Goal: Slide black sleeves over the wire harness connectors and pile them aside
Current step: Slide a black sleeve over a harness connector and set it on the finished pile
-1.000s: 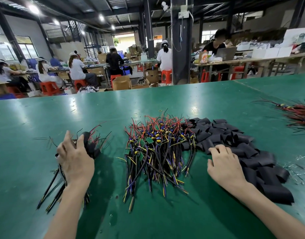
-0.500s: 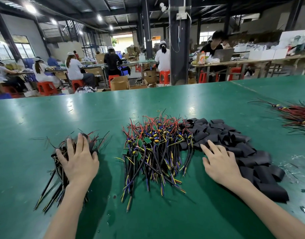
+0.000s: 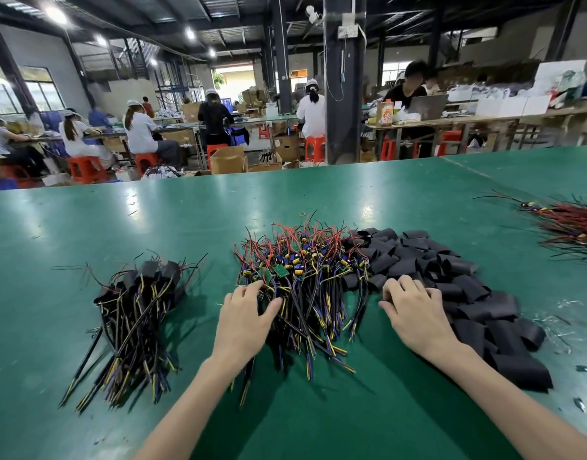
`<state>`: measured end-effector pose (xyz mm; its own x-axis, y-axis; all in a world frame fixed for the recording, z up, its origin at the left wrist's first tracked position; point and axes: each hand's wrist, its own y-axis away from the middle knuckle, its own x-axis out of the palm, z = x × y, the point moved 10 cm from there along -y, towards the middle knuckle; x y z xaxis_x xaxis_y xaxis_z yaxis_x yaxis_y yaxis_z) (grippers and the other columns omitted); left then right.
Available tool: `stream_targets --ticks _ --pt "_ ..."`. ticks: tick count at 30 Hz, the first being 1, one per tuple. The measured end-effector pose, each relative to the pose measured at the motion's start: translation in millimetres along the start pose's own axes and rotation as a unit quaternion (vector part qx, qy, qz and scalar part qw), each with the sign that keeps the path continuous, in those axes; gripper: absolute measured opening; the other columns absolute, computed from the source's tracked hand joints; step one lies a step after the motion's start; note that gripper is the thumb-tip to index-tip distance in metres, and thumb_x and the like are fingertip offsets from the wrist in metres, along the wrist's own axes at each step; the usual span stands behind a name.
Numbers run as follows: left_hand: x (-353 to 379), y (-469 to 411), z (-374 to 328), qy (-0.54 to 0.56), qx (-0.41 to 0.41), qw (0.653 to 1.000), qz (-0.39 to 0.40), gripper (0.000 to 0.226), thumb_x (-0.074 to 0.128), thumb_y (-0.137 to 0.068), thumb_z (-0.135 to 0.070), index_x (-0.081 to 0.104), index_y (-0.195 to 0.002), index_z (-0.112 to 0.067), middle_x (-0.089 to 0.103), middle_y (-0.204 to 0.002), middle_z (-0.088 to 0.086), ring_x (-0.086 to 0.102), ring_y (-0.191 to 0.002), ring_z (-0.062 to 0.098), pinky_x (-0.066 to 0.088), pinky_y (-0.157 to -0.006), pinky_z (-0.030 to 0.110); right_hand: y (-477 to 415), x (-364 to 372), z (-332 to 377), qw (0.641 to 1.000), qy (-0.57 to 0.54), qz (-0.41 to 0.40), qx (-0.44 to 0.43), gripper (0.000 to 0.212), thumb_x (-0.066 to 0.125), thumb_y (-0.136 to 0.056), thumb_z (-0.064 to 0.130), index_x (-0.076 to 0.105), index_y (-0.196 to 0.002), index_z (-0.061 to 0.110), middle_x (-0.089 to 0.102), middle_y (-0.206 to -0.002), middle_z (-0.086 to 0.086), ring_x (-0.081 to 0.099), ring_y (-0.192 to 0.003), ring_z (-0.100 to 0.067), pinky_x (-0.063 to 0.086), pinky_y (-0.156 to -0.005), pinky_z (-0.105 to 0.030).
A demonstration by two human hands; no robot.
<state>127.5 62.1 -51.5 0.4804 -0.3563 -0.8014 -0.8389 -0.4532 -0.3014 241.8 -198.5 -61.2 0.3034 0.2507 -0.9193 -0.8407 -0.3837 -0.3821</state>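
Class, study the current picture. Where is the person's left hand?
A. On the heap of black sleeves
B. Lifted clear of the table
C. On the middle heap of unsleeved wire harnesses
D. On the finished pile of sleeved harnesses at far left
C: the left hand lies on the near left edge of the middle heap of wire harnesses, apart from the sleeved pile.

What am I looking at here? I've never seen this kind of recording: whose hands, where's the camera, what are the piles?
The single view comes from a camera worn on a person's head, looking down at a green table. The left hand rests on the middle heap of unsleeved wire harnesses. The right hand reaches into the pile of black sleeves. The finished harnesses, already sleeved, lie at the left. Neither hand clearly holds anything yet.
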Motion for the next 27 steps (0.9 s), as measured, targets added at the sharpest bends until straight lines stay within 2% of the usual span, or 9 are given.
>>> stream_targets --ticks 3,7,9,12,15,19,21,24,27 --pt "-12.1 0.5 2.0 0.034 -0.004 0.999 -0.029 0.047 0.061 -0.089 -0.043 0.056 -0.128 -0.018 0.061 -0.119 0.004 0.046 -0.116 0.021 0.037 -0.101 0.037 1.2 -0.6 3.6 1.000 -0.025 0.004 -0.006 0.026 0.047 -0.096 0.035 0.046 -0.121 0.027 0.050 -0.112 0.004 0.045 -0.108 -0.019 0.033 -0.087 -0.034" --pt "-27.2 9.3 -22.9 -0.067 0.085 0.989 -0.099 0.017 0.065 -0.088 -0.026 0.073 -0.089 -0.011 0.072 -0.088 0.003 0.061 -0.090 0.028 0.043 -0.082 0.036 5.0 5.4 5.6 0.999 0.003 0.032 0.008 0.039 0.040 -0.098 0.037 0.038 -0.136 0.027 0.051 -0.124 0.001 0.042 -0.115 -0.023 0.034 -0.091 -0.034" --pt "-29.2 11.1 -28.2 -0.075 0.094 0.987 -0.107 0.017 0.064 -0.087 -0.017 0.071 -0.075 -0.008 0.071 -0.082 0.003 0.061 -0.084 0.028 0.040 -0.077 0.035 6.4 5.9 6.8 0.999 0.014 0.037 0.004 0.038 0.038 -0.099 0.036 0.038 -0.136 0.029 0.052 -0.123 0.002 0.042 -0.115 -0.022 0.034 -0.091 -0.034" --pt "-35.6 11.7 -30.2 -0.050 0.091 0.987 -0.123 0.015 0.060 -0.091 -0.014 0.070 -0.081 -0.008 0.070 -0.085 0.004 0.059 -0.085 0.025 0.036 -0.078 0.033 6.7 3.0 10.0 0.999 -0.001 0.038 -0.009 0.039 0.041 -0.099 0.031 0.035 -0.138 0.028 0.052 -0.119 0.002 0.042 -0.113 -0.021 0.035 -0.089 -0.033" --pt "-49.9 11.6 -28.4 0.036 0.081 0.985 -0.151 0.011 0.059 -0.092 -0.007 0.069 -0.088 -0.003 0.067 -0.083 0.008 0.057 -0.076 0.022 0.038 -0.072 0.025 8.0 -1.1 14.6 0.999 -0.034 0.032 -0.021 0.043 0.044 -0.099 0.026 0.033 -0.141 0.024 0.052 -0.116 0.000 0.041 -0.108 -0.021 0.038 -0.089 -0.031" --pt "-62.4 8.8 -30.4 0.126 0.089 0.976 -0.151 0.015 0.052 -0.093 0.003 0.064 -0.100 -0.004 0.064 -0.080 0.001 0.055 -0.064 0.004 0.044 -0.065 0.011 10.7 -11.5 21.4 0.995 -0.089 0.011 -0.038 0.046 0.050 -0.096 0.019 0.038 -0.140 0.017 0.052 -0.112 -0.005 0.042 -0.103 -0.023 0.040 -0.089 -0.033" --pt "-60.9 9.1 -32.5 0.152 0.100 0.975 -0.130 0.019 0.048 -0.094 0.004 0.060 -0.102 -0.009 0.068 -0.082 -0.004 0.054 -0.057 -0.004 0.039 -0.056 0.005 12.1 -17.0 24.8 0.993 -0.113 0.001 -0.042 0.046 0.053 -0.095 0.017 0.040 -0.139 0.014 0.052 -0.111 -0.006 0.042 -0.102 -0.024 0.039 -0.090 -0.034" --pt "-47.1 5.8 -22.8 0.177 0.068 0.979 -0.069 0.009 0.054 -0.096 -0.022 0.058 -0.101 -0.016 0.069 -0.070 -0.005 0.048 -0.042 -0.002 0.034 -0.045 0.010 15.0 -24.0 29.4 0.987 -0.151 -0.010 -0.048 0.047 0.056 -0.093 0.018 0.042 -0.137 0.013 0.053 -0.112 -0.006 0.044 -0.103 -0.024 0.038 -0.090 -0.033" --pt "-28.1 3.4 -7.1 0.092 0.019 0.996 0.014 0.036 0.056 -0.082 -0.062 0.061 -0.097 -0.030 0.067 -0.067 -0.004 0.058 -0.057 0.003 0.042 -0.056 0.014 18.6 -29.4 32.6 0.982 -0.181 -0.015 -0.055 0.049 0.058 -0.093 0.023 0.041 -0.138 0.014 0.054 -0.113 -0.003 0.046 -0.106 -0.021 0.037 -0.088 -0.028"
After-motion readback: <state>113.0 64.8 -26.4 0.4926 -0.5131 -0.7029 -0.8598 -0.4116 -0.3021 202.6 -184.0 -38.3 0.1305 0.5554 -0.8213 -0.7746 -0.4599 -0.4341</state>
